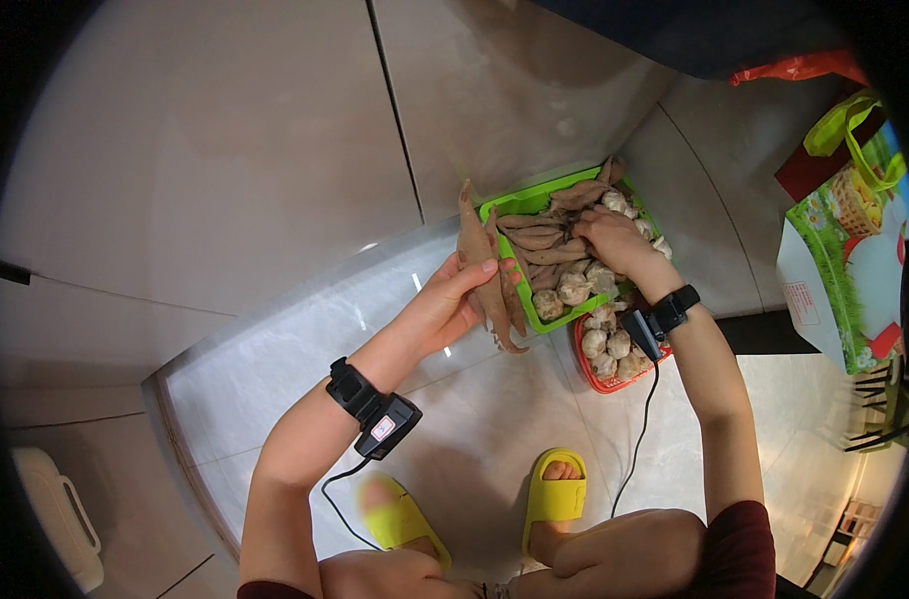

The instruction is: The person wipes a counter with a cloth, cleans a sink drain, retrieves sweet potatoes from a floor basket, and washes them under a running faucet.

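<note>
My left hand (462,288) is closed around long, brown sweet potatoes (475,239), held upright at the left side of a green plastic basket (548,326). More slender sweet potatoes (533,238) lie in that basket, with garlic bulbs (574,287) along its front and right sides. My right hand (617,238) reaches into the basket from the right, its fingers bent down onto the sweet potatoes. The fingertips are partly hidden there, so I cannot tell whether they grip one.
A red plastic basket (608,388) of garlic bulbs stands against the green one's front. Cabinet doors (274,150) rise behind. At right hangs a printed bag (829,262) with green handles. Cables (645,427) run from both wrist devices. Yellow slippers (555,498) are on the tiled floor (484,419).
</note>
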A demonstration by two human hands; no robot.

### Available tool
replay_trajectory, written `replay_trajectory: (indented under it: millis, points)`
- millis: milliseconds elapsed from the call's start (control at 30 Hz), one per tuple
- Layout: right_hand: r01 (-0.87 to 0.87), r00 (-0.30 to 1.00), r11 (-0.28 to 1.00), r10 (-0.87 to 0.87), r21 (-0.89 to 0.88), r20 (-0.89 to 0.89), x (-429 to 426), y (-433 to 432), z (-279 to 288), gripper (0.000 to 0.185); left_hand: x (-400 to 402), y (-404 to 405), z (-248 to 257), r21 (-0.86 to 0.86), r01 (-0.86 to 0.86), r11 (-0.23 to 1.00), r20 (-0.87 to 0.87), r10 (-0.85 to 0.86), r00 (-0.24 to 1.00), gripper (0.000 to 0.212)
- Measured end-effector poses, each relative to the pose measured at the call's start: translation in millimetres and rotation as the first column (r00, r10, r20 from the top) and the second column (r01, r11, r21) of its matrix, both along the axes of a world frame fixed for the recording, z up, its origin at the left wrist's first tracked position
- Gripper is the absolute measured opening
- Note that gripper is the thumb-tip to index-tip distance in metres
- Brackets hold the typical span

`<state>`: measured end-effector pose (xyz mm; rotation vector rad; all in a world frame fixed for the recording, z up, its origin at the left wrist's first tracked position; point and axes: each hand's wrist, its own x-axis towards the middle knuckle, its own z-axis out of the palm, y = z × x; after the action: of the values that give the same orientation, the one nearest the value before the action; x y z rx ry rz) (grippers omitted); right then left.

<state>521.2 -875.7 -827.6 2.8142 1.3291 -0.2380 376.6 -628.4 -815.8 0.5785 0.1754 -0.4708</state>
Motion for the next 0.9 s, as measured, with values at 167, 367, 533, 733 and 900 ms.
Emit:
replay_trajectory:
  millis: [167, 367, 533, 733, 900]
  points:
    - [0.243, 0.962, 0.906, -0.178, 0.348, -0.207, -6, -5, 13, 0.03, -3, 3, -2, -0.008, 0.0, 1.0, -0.016, 0.0, 1.0, 0.044]
    - [0.71, 0.682, 0.385, -0.168, 0.589, -0.712, 12, -29, 12, 0.027, -1, -2, -2, -0.01, 0.019, 1.0, -0.034, -0.02, 0.999, 0.045]
    - [0.923, 0.378, 0.036, 0.09, 0.382, -0.922, -1, -15, 34, 0.017, -1, -1, -4, 0.006, 0.032, 0.999, -0.03, -0.031, 0.999, 0.046]
    - [0.979, 0.204, -0.076, 0.289, 0.19, -0.935, -1, -10, 36, 0.016, -2, 1, -8, 0.007, 0.037, 0.999, -0.037, -0.037, 0.999, 0.046]
    - [0.879, 0.476, 0.125, -0.24, 0.459, -0.846, 14, -3, 11, 0.019, -1, -1, -10, 0.0, 0.042, 0.999, -0.015, -0.042, 0.999, 0.046]
